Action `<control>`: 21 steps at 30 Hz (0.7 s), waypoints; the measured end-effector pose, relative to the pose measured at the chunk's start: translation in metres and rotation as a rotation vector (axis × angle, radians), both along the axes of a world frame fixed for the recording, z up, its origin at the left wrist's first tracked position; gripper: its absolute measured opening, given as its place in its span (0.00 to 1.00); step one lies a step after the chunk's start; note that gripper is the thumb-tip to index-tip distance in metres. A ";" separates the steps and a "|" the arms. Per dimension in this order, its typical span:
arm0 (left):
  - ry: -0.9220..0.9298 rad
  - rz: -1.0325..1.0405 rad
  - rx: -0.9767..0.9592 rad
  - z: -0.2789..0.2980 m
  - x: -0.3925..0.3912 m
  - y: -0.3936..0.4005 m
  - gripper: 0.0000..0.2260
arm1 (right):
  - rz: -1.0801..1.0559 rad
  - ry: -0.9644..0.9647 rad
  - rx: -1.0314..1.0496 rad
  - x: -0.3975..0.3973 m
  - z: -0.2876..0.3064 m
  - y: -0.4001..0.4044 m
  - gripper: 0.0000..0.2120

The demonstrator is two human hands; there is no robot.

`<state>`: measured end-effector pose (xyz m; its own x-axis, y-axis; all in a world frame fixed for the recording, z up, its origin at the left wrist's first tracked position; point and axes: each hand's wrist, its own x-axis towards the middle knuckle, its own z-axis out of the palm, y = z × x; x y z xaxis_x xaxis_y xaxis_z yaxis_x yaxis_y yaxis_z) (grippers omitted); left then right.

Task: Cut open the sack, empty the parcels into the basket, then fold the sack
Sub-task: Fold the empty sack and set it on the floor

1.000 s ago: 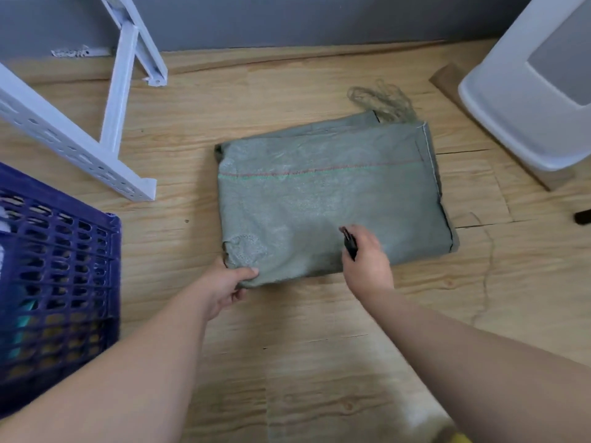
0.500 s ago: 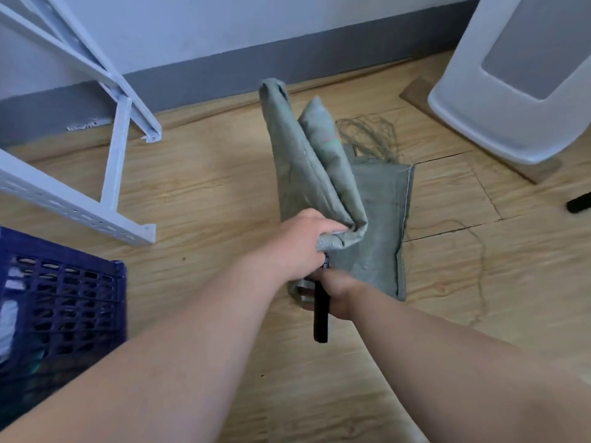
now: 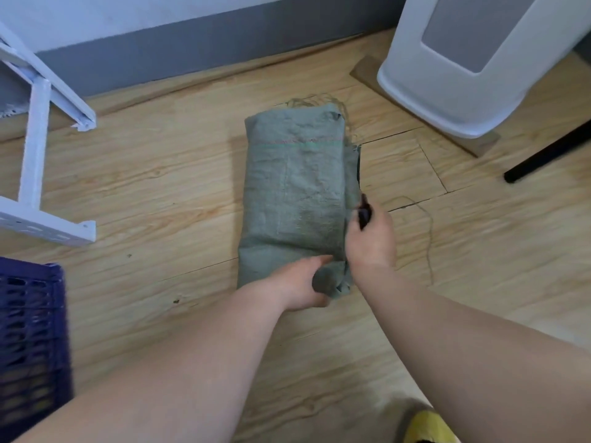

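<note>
1. Now the grey-green woven sack (image 3: 297, 193) lies flat on the wooden floor (image 3: 160, 193), folded into a narrow upright strip, probably so that it packs small.
2. At its near end the left hand (image 3: 295, 287) grips the bottom corner, fingers curled onto the cloth, seemingly to pin the layers.
3. Along the right edge the right hand (image 3: 371, 238) presses the sack while its fingers close round a dark cutter (image 3: 364, 212), apparently kept in hand to save putting it down.
4. Well to the left stands the blue basket (image 3: 30, 340); its contents are too blurred to tell.
5. Loose thread (image 3: 425, 231) trails just right of the sack.
</note>
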<state>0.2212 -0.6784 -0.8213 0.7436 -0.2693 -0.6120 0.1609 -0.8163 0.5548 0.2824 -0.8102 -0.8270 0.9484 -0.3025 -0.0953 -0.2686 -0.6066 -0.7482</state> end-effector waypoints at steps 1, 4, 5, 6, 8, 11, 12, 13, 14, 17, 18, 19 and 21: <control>-0.021 0.073 -0.008 -0.002 -0.002 0.003 0.35 | 0.186 -0.046 -0.009 0.001 0.005 0.009 0.13; -0.139 0.239 0.125 -0.009 -0.009 0.028 0.28 | 0.748 0.209 -0.115 0.006 -0.016 0.027 0.17; -0.135 0.248 0.181 -0.011 -0.013 0.039 0.27 | 0.876 0.340 -0.238 0.006 -0.026 0.026 0.19; -0.108 0.246 0.227 -0.011 -0.018 0.049 0.27 | 0.930 0.465 -0.362 0.005 -0.035 0.019 0.20; -0.035 0.288 0.283 -0.014 -0.028 0.066 0.27 | 0.788 0.636 -0.525 0.003 -0.041 0.001 0.21; 0.009 0.533 0.231 -0.018 -0.037 0.080 0.21 | 0.336 0.628 -0.432 -0.001 -0.038 -0.019 0.17; 0.024 0.618 0.174 -0.018 -0.038 0.081 0.19 | 0.240 0.635 -0.355 -0.002 -0.038 -0.017 0.17; 0.045 0.695 0.104 -0.018 -0.039 0.080 0.19 | 0.175 0.657 -0.273 -0.006 -0.039 -0.013 0.18; 0.060 0.770 0.034 -0.017 -0.040 0.079 0.20 | 0.129 0.683 -0.202 -0.010 -0.039 -0.008 0.18; 0.132 1.031 -0.089 -0.022 -0.044 0.077 0.23 | 0.077 0.719 -0.170 -0.030 -0.040 0.009 0.19; 0.162 1.099 -0.116 -0.027 -0.046 0.077 0.22 | 0.091 0.709 -0.208 -0.036 -0.039 0.014 0.20; 0.197 1.150 -0.155 -0.031 -0.048 0.077 0.19 | 0.125 0.705 -0.255 -0.040 -0.040 0.018 0.22; 0.273 1.199 -0.245 -0.034 -0.051 0.077 0.16 | 0.186 0.735 -0.301 -0.042 -0.039 0.023 0.24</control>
